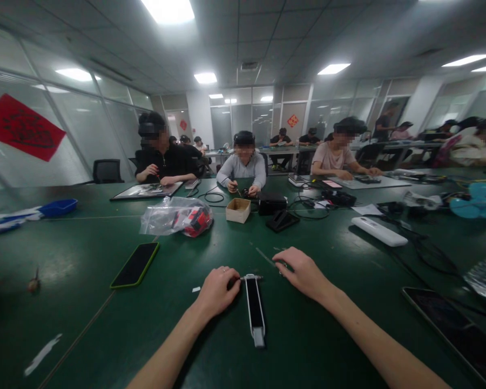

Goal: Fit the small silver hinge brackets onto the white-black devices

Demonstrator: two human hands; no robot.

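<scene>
A long, narrow device (pixel 255 305) with a white frame and a dark inner strip lies on the green table, its pale end block toward me. Just left of its far end is my left hand (pixel 218 292), fingers curled and closed. From those fingertips a thin metal rod (pixel 260 277) reaches across the device's far end; its exact kind is too small to tell. My right hand (pixel 305 274) hovers low over the table to the right, thumb and forefinger apart, touching neither the device nor the rod. Something small and shiny near its fingers is unclear.
A phone in a green case (pixel 135 265) lies left, a dark tablet (pixel 449 329) right. Farther off are a plastic bag (pixel 162 216), a small wooden box (pixel 238 210), a black stand (pixel 282 220), a white power strip (pixel 378 231) and cables. Several people sit across the table.
</scene>
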